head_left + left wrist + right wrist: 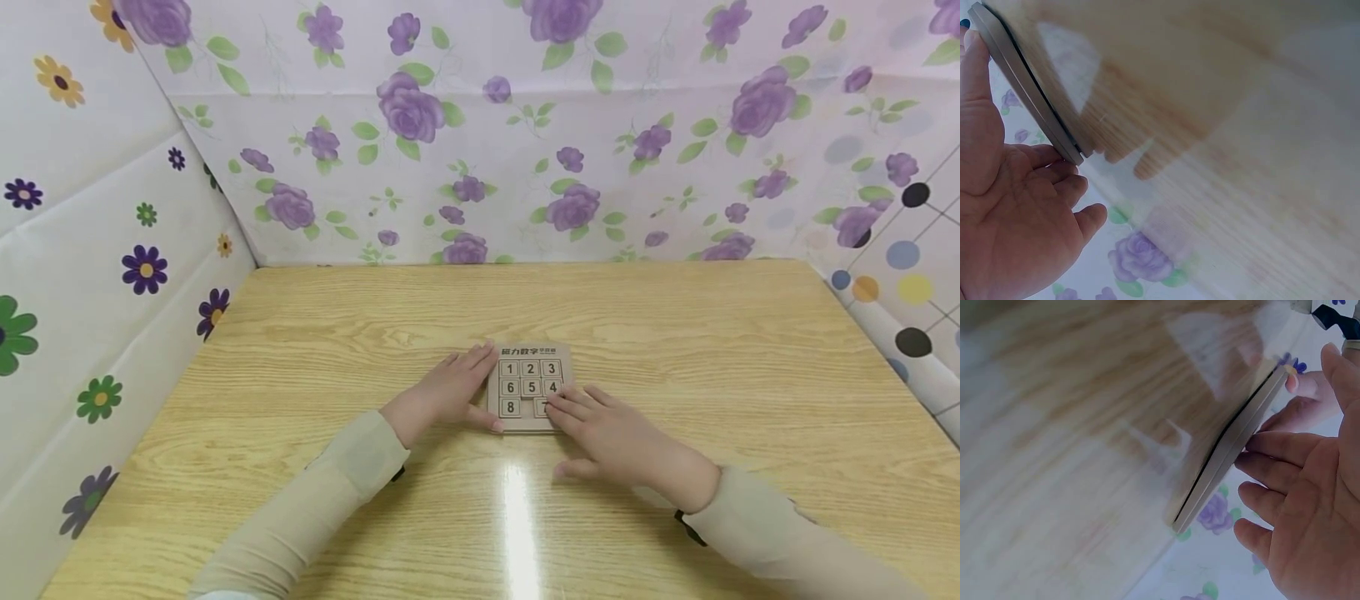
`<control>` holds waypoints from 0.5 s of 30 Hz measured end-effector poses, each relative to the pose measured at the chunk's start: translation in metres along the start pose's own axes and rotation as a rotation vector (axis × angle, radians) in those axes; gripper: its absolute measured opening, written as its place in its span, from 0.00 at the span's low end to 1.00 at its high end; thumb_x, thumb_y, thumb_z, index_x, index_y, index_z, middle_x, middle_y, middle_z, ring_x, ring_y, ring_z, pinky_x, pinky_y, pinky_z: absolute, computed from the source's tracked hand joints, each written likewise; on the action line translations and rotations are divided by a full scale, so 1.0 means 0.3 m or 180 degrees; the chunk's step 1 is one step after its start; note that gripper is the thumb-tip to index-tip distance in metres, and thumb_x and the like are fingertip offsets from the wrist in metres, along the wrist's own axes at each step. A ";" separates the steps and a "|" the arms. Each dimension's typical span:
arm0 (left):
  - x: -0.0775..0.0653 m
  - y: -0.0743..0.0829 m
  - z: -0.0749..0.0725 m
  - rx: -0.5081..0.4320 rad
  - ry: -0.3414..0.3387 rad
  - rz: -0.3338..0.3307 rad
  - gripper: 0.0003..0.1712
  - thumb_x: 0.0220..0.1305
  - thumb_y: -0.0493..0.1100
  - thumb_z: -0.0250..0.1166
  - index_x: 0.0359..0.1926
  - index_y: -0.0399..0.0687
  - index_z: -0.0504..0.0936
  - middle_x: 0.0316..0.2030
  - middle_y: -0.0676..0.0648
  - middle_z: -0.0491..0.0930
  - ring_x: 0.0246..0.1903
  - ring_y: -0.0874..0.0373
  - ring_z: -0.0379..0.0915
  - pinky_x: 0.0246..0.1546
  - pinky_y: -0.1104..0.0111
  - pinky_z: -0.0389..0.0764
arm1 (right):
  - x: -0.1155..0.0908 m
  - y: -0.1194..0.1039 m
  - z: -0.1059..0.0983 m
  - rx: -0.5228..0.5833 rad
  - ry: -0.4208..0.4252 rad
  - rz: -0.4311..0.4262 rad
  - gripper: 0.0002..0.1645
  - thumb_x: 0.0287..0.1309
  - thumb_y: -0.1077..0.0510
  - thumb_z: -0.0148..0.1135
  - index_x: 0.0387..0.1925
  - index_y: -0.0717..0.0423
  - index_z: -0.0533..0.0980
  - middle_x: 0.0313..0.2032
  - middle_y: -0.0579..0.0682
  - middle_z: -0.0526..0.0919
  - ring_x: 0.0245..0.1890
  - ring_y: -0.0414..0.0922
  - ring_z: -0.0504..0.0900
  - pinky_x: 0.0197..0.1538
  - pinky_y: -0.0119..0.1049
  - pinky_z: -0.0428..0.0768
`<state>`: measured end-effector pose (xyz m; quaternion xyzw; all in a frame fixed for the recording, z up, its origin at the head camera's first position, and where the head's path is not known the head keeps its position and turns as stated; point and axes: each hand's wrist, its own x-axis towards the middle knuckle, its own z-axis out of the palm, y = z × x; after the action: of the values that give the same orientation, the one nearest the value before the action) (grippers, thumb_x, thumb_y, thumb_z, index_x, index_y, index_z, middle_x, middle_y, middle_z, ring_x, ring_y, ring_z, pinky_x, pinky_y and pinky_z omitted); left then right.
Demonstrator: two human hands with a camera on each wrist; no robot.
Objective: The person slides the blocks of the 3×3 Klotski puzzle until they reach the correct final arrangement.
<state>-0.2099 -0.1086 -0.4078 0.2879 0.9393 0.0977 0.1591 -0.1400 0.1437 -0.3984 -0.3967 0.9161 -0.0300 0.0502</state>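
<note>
Eight numbered tiles (531,368) sit in a square puzzle board (527,423), which lies flat on a wood-grain table (375,308), a little right of the middle and between the two hands. From left to right the far row reads 1, 2, 3 and the middle row 6, 5, 4; the near row has the 8 tile (511,407) at the left, then a narrow gap, then the 7 tile (542,410), set slightly left of the column under the 4. A strip of dark printed characters runs along the board's far side. The left hand (453,392) grips the board by its left side, thumb at the near left corner and fingers at the far left; the left wrist view shows the board's edge held between them. The right hand (618,437) is not closed round anything: its fingers reach out nearly straight, their tips on the 7 tile and the board's right side, while its thumb stands apart, nearer than the board. Pale sleeves (322,492) cover both forearms. A bright streak of glare (519,533) crosses the table on the near side. Purple roses pattern the far cloth (480,150), colourful daisies the left cloth (75,250), and dots the right cloth (930,250).
</note>
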 end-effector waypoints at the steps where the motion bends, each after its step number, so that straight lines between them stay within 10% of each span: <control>1: 0.000 0.000 0.001 -0.0011 0.0007 0.0000 0.65 0.47 0.69 0.67 0.74 0.41 0.45 0.75 0.42 0.42 0.74 0.49 0.37 0.73 0.53 0.45 | 0.005 -0.004 0.001 -0.0019 0.0007 -0.0013 0.48 0.57 0.32 0.54 0.64 0.66 0.66 0.67 0.59 0.66 0.69 0.56 0.61 0.71 0.55 0.58; 15: 0.003 0.005 0.003 -0.0009 -0.0040 -0.0084 0.66 0.47 0.70 0.66 0.75 0.42 0.43 0.75 0.44 0.39 0.74 0.52 0.35 0.74 0.55 0.43 | 0.038 -0.023 0.001 0.0138 -0.0175 0.0002 0.48 0.59 0.33 0.53 0.67 0.65 0.63 0.69 0.59 0.61 0.71 0.56 0.56 0.73 0.53 0.52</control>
<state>-0.2095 -0.1070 -0.4083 0.2759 0.9418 0.0951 0.1667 -0.1428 0.1306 -0.3989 -0.3959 0.9136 -0.0389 0.0839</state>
